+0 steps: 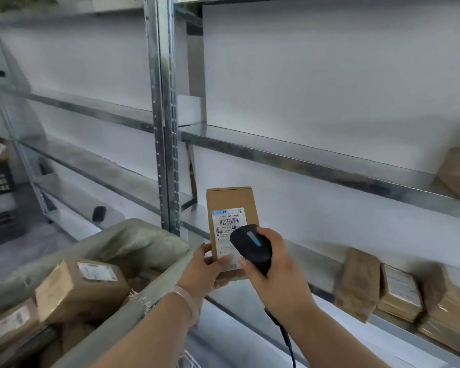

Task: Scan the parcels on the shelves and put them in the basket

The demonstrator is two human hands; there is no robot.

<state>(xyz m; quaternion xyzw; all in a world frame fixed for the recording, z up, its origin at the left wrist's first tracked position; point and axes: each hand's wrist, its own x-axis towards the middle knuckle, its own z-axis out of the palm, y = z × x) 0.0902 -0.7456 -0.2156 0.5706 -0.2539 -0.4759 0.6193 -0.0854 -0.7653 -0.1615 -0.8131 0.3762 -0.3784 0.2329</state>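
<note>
Already the basket [154, 282], below and left of the left hand [202, 272], holds several parcels [83, 288], so part of the job looks done; more boxes [398, 290] wait on the shelf [322, 264] to the right of the right hand [276, 266]. The left hand's fingers curl round a small parcel [230, 205], label up, while the right hand grips the scanner [251, 245] just over it, so this one is probably mid-scan
</note>
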